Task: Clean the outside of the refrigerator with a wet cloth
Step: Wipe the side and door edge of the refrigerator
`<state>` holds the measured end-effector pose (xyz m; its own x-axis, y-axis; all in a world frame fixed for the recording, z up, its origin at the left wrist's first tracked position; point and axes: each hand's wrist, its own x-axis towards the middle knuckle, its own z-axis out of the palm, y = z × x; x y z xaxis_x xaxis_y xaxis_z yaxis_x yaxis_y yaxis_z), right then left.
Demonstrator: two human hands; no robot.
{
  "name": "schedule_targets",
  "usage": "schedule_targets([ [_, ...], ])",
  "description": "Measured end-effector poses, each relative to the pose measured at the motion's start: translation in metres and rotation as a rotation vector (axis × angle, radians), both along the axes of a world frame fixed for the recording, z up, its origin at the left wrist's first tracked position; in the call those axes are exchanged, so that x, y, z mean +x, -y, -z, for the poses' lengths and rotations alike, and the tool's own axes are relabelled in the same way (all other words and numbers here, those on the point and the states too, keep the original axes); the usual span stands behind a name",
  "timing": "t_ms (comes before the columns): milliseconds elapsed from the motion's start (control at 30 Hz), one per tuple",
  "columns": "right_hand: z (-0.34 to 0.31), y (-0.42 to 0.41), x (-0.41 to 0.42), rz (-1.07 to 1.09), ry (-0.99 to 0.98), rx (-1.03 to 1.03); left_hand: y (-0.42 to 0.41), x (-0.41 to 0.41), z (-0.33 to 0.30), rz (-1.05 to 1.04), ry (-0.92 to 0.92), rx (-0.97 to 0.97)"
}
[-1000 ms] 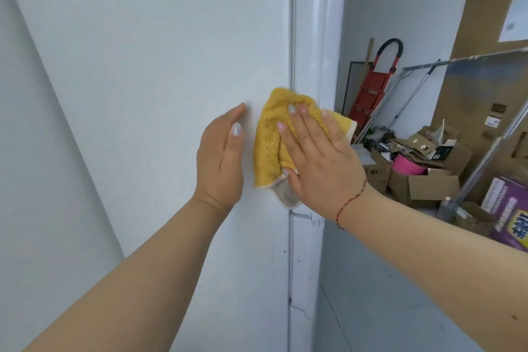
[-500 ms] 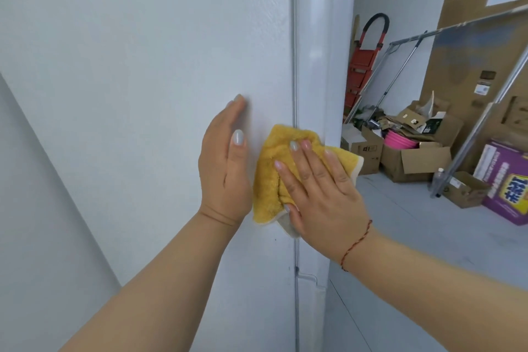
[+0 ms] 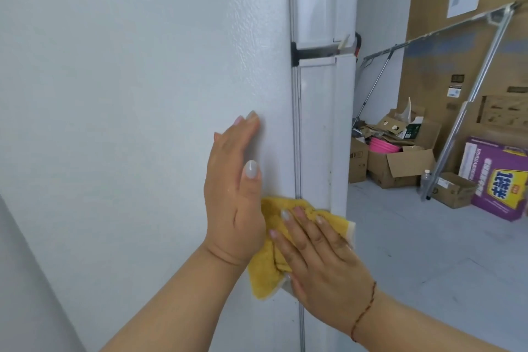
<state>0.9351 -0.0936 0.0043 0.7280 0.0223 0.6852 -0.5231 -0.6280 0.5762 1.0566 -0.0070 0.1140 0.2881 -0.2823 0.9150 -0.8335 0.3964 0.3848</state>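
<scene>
Big white fridge (image 3: 143,94) side takes up most of the view. Left hand (image 3: 234,197) is flat on it, fingers straight. Right hand (image 3: 323,263) presses the yellow cloth (image 3: 268,271) against the fridge's front edge, fingers spread, just beside the left wrist. Cardboard boxes (image 3: 400,166) sit behind.

Single view only, camera on my head, wide-angle, nothing second to share with. Looks forward and slightly down along my forearms, which enter from bottom edge. Very near refrigerator (image 3: 143,94): its white side panel fills left half of frame, door edge running vertically through centre. My left hand (image 3: 234,197) and right hand (image 3: 323,260) sit low centre, close to lens, yellow cloth (image 3: 268,263) between them. Right third opens past fridge onto floor, cardboard boxes (image 3: 400,163) well away.
</scene>
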Motion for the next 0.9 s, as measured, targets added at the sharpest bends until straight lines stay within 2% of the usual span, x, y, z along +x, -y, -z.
schedule_targets([
  [167,0.014,-0.005,0.0,-0.005,0.153,0.013,0.0,-0.009,0.053,0.061,-0.053,-0.06],
  [333,-0.006,-0.007,-0.003,0.075,0.237,-0.013,0.003,-0.005,0.073,0.16,-0.122,-0.079],
  [433,-0.045,-0.009,-0.002,0.175,0.232,-0.054,0.003,-0.007,0.069,0.25,-0.152,-0.093],
  [667,-0.177,-0.014,-0.01,0.305,0.211,-0.152,0.007,0.002,0.036,0.236,-0.016,-0.055],
  [767,-0.178,-0.01,-0.011,0.314,0.209,-0.195,0.006,0.005,0.041,0.19,0.002,0.001],
  [900,-0.136,-0.006,0.001,0.25,0.295,-0.17,0.003,0.008,0.046,0.258,-0.033,0.016],
])
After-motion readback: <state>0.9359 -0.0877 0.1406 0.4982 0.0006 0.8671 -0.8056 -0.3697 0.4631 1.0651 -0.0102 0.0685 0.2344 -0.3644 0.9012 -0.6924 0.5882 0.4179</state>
